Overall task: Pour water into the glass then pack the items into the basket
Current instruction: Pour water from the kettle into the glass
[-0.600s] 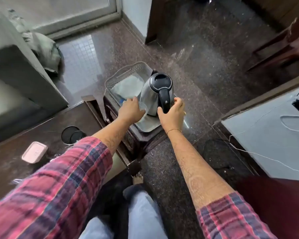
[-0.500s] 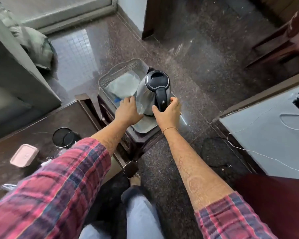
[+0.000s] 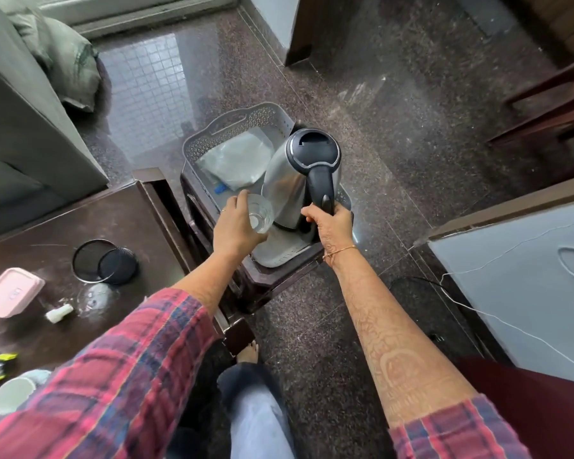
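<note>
We have our right hand (image 3: 328, 223) wrapped round the lower end of the black handle of the steel kettle (image 3: 300, 180), and our left hand (image 3: 236, 226) curled round the clear glass (image 3: 259, 215), holding it just beside the kettle's body on the left. Both sit over the grey basket (image 3: 232, 124), which rests on a dark wooden stand with a folded clear plastic bag (image 3: 236, 159) lying in its far half. Compared with half a second ago, the kettle now leans its top away from us and to the right, and its base looks to be on or just above the basket floor at the near end; we cannot tell whether it has fully touched down. The glass shows more plainly than before, its mouth facing up, where earlier our hand hid most of it. Whether it holds water we cannot say, as the glass is too clear to read. Our judgement is that the pouring is behind us and we are packing: kettle and glass are going into the basket together. What is left is to seat the kettle flat and stand the glass upright beside it without knocking it against the steel, then let go of both.
</note>
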The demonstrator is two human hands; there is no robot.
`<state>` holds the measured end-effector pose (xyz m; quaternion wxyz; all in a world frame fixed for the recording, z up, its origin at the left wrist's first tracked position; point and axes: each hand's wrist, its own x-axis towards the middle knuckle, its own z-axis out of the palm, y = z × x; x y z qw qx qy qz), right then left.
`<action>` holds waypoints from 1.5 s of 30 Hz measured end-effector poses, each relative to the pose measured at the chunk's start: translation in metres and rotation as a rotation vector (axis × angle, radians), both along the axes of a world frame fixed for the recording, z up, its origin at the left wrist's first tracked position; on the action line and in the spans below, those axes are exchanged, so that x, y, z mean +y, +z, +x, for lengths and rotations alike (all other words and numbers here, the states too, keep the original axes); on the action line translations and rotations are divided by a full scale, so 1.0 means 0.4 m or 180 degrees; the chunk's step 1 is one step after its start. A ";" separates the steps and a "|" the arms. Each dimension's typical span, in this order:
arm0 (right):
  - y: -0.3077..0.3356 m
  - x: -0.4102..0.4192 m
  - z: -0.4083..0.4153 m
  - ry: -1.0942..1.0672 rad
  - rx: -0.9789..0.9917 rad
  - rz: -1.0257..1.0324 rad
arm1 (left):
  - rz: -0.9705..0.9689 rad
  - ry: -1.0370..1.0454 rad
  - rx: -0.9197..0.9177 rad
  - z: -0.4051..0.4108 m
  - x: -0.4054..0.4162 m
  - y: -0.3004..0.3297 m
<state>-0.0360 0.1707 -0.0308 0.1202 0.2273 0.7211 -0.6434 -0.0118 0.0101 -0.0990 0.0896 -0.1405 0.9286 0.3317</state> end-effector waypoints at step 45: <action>0.022 -0.223 0.477 0.2972 0.0892 0.1589 | 0.0176 0.0595 0.0073 0.665 -0.453 -0.152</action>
